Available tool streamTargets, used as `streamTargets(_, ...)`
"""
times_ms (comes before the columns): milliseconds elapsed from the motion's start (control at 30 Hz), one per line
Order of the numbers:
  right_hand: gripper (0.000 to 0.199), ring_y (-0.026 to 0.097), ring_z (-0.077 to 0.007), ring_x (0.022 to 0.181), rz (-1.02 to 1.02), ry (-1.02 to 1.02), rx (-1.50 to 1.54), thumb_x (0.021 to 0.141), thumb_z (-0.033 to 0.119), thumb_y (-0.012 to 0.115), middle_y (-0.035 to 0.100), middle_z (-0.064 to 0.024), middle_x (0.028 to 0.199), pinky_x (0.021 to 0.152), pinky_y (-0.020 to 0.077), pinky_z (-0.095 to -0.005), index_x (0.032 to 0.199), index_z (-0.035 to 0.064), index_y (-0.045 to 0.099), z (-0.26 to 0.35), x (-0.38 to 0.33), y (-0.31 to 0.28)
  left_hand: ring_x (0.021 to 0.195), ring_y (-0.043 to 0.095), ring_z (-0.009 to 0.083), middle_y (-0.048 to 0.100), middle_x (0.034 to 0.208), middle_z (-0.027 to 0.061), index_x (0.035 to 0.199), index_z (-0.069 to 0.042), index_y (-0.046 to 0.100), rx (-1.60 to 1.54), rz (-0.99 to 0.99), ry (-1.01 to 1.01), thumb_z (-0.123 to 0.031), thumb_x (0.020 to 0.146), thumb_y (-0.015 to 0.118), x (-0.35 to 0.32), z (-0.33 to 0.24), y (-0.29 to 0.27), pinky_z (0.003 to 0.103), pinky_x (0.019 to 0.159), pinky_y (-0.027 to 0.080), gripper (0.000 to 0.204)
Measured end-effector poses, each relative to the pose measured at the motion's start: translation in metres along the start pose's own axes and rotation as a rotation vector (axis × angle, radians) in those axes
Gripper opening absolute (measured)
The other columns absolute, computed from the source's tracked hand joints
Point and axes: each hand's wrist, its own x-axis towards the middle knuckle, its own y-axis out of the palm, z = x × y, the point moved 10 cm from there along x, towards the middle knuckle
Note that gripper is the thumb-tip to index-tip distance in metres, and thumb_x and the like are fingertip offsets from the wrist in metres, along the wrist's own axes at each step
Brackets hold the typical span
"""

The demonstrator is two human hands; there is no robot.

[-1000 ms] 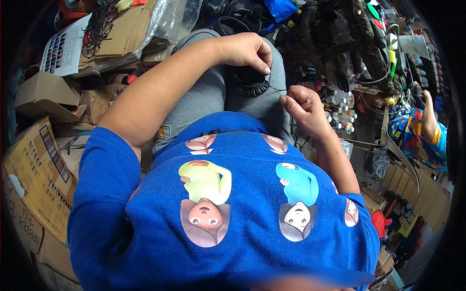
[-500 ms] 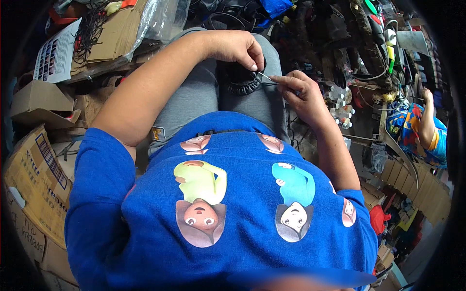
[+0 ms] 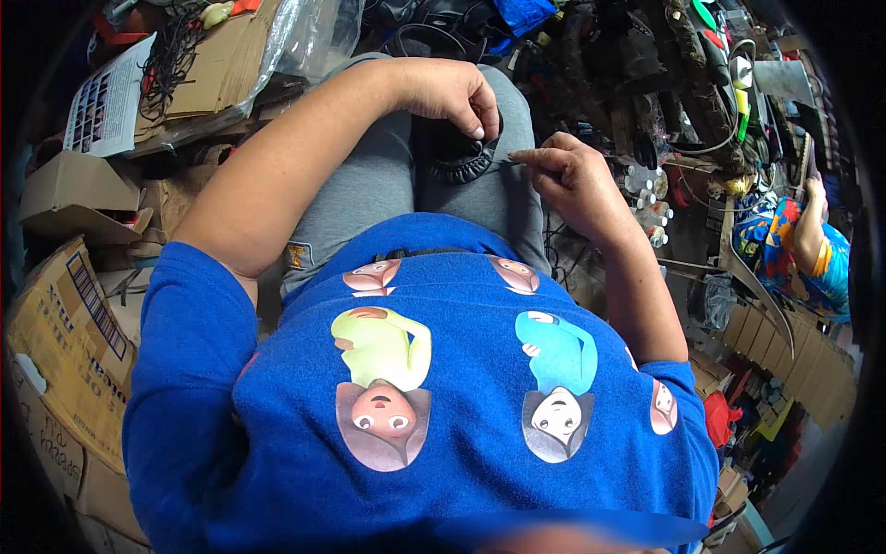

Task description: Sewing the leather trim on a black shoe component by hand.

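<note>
On my lap lies a black leather piece (image 3: pixel 464 170) with a ruched, rounded edge, like a gathered moccasin toe. My left hand (image 3: pixel 471 103) reaches over its far side, thumb and fingers pinched together at its upper right edge. A small bright spot shows at the thumb tip, too small to name. My right hand (image 3: pixel 568 174) is just to the right, index finger pointing at the piece and the other fingers curled in. Between its fingertips and the leather runs a faint, thin pale strand, hard to make out. My grey-trousered legs support the piece.
An open cardboard box (image 3: pixel 81 196) and a larger yellow carton (image 3: pixel 69 342) stand at the left. Flat cardboard (image 3: pixel 217 78) lies beyond them. Small bottles (image 3: pixel 649 208) stand in rows at the right. Another person's arm (image 3: pixel 812 226) shows at the far right.
My right hand has shifted slightly, its fingertips nearer the leather piece. The pale strand between my hands shows less clearly now. My left hand remains nearly in place.
</note>
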Motion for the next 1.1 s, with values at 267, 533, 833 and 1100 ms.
streamTargets(267,0.029,0.06,-0.0267,0.072,-0.059,-0.102,-0.065,0.074,0.002,0.063,0.056,-0.0113,0.078,0.066,0.0493,-0.0352,0.1,0.0135,0.072,0.016,0.006,-0.007,0.084,0.063,0.0132,0.07,0.087,0.0062,0.098,-0.001,0.069,0.015,0.003,-0.013,-0.01,0.078,0.065,0.001,-0.002,0.0,0.028,0.082,0.048,0.022)
streamTargets(533,0.029,0.06,-0.0254,0.068,-0.062,-0.181,-0.05,0.073,0.0,0.064,0.057,-0.0106,0.077,0.064,0.0495,-0.0352,0.098,0.0129,0.072,0.016,0.011,-0.003,0.086,0.063,0.0148,0.069,0.089,0.0066,0.098,-0.002,0.07,0.039,-0.013,-0.015,-0.01,0.078,0.065,0.0,0.0,0.0,0.029,0.084,0.047,0.023)
streamTargets(833,0.024,0.06,-0.03,0.07,-0.171,-0.202,-0.12,0.075,0.005,0.065,0.058,-0.0115,0.075,0.063,0.0494,-0.0379,0.096,0.0142,0.072,0.024,0.0,0.001,0.091,0.062,0.0189,0.067,0.092,0.0089,0.098,-0.005,0.071,0.074,-0.025,-0.006,-0.011,0.077,0.066,-0.002,0.002,-0.001,0.03,0.086,0.046,0.023)
streamTargets(1100,0.031,0.055,-0.0186,0.076,0.027,-0.094,0.116,0.076,-0.002,0.061,0.053,-0.0053,0.079,0.07,0.0462,-0.0305,0.099,0.0155,0.072,-0.011,0.024,0.007,0.09,0.06,0.0206,0.064,0.092,0.0085,0.097,-0.006,0.071,0.143,-0.056,0.062,-0.012,0.076,0.068,-0.002,0.0,0.001,0.031,0.083,0.047,0.022)
